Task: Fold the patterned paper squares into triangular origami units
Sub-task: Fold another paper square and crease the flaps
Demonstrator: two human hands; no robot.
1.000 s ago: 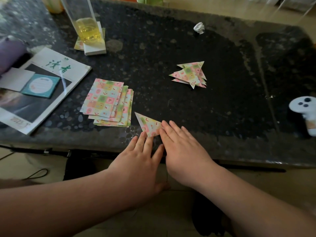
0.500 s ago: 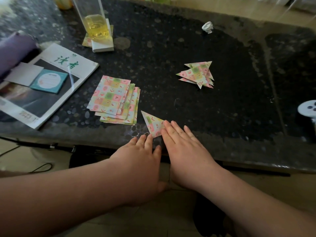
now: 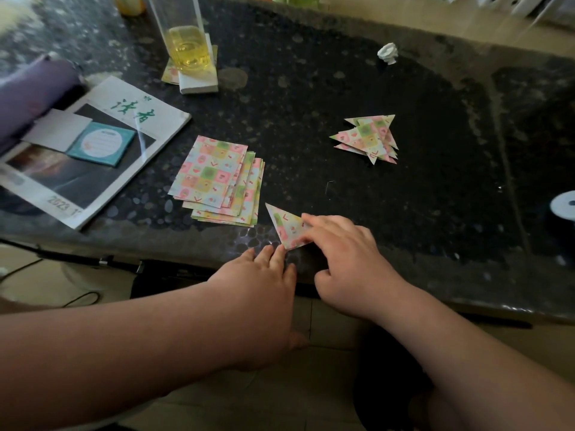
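1. Folded triangle (image 3: 287,227): at the near edge of the surface (image 3: 435,197), sharp point aimed far-left.
2. Left hand (image 3: 264,284): fingers straight, touching the near tip.
3. Right hand (image 3: 345,259): bent fingers over the right corner; pinching or pressing, cannot tell.

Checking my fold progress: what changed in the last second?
The right hand went from flat to bent fingers, their tips now on the right corner of the triangle. The left hand stays flat, fingertips at the triangle's near tip. Triangle, stack of squares and finished pile have not moved.
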